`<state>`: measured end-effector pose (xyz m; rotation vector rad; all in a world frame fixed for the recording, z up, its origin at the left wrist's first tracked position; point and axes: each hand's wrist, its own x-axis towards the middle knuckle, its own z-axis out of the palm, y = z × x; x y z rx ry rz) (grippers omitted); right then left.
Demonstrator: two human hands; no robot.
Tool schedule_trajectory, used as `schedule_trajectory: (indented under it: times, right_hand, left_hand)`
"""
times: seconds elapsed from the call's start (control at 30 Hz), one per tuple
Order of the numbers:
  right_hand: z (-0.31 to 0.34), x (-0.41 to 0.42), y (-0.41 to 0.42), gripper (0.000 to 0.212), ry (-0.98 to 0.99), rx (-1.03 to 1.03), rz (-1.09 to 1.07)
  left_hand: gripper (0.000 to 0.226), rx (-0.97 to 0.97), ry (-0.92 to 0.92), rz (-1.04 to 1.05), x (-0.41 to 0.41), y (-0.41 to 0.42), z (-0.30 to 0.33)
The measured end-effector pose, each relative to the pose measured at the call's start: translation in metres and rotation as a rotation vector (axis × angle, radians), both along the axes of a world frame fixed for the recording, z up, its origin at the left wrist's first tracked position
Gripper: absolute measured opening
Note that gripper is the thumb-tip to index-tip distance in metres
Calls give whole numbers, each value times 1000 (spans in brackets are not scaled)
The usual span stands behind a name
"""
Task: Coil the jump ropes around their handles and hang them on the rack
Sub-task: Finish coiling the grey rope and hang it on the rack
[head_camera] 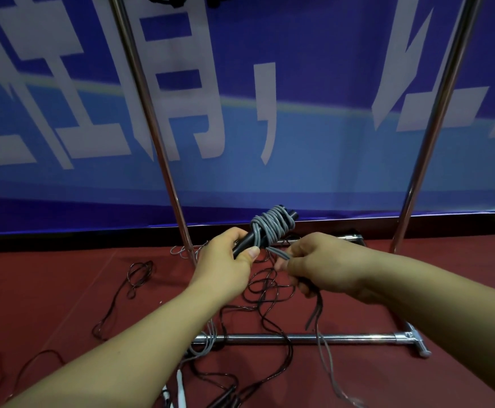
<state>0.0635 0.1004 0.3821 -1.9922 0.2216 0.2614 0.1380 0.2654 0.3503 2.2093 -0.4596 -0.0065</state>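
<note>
Head view shows our left hand (225,260) gripping the black plastic jump-rope handles (247,241), its fingers (250,252) curled round them, in front of the shiny metal rack (299,338). Our right hand (314,265) pinches the free grey rope end (278,254) just beside the coil. If this pinch loosens, we think the stiff turns may spring off. The grey rubbery rope coil (272,223) sits thick and uneven near the handle tops. Thin dark ropes (267,293) lie tangled on the red floor (63,290) below.

Head-worn view, forward-down, close over floor (63,290)
</note>
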Motion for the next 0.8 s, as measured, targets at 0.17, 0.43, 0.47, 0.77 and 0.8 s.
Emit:
schedule_trajectory:
  times: [0.17, 0.43, 0.47, 0.77, 0.8]
  right_hand:
    - [4, -1, 4, 24, -58, -110, -36]
    - [8, -4, -5, 30, -108, -112, -126]
    - [8, -5, -6, 29, -112, -105, -147]
    - [6, -3, -20, 38, -154, 22, -327]
    - [4, -2, -22, 40, -159, -14, -326]
  left_hand:
    - [4, 51, -26, 61, -1, -7, 5]
    - [13, 178, -60, 49, -4, -5, 10]
    - [12, 208, -63, 25, -6, -6, 10]
    - [29, 377, -68, -251, -12, -7, 9]
    - [29, 376, -70, -277, -13, -6, 10]
